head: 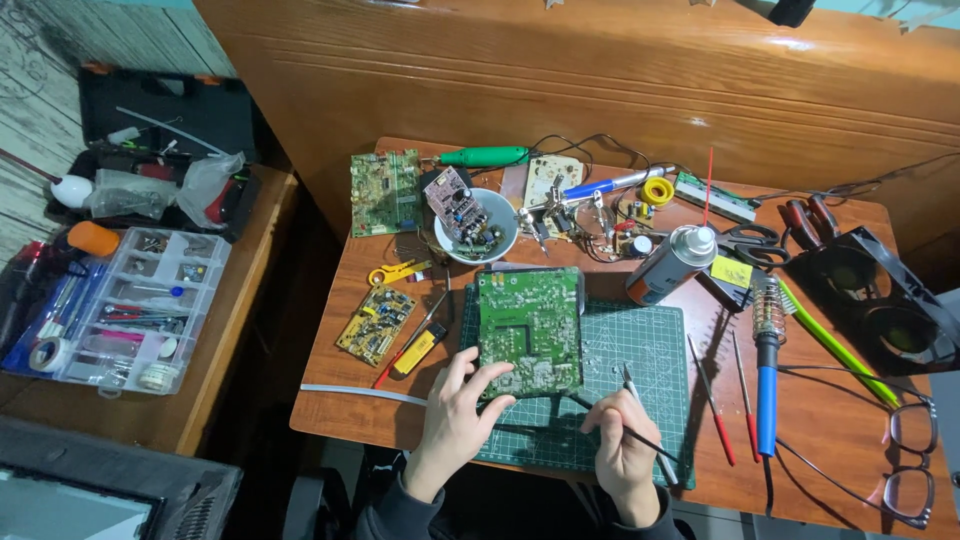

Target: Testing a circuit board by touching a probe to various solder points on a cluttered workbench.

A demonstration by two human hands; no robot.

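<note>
A large green circuit board lies on a green cutting mat in the middle of a small wooden table. My left hand rests on the board's near left corner, fingers spread over its edge. My right hand is closed around a thin dark tool and a light-handled tool, just right of the board's near edge, over the mat.
A white bowl with a small board, a spray can, a blue soldering iron, scissors, screwdrivers, a yellow board, another green board and glasses crowd the table. A clear parts organiser sits left.
</note>
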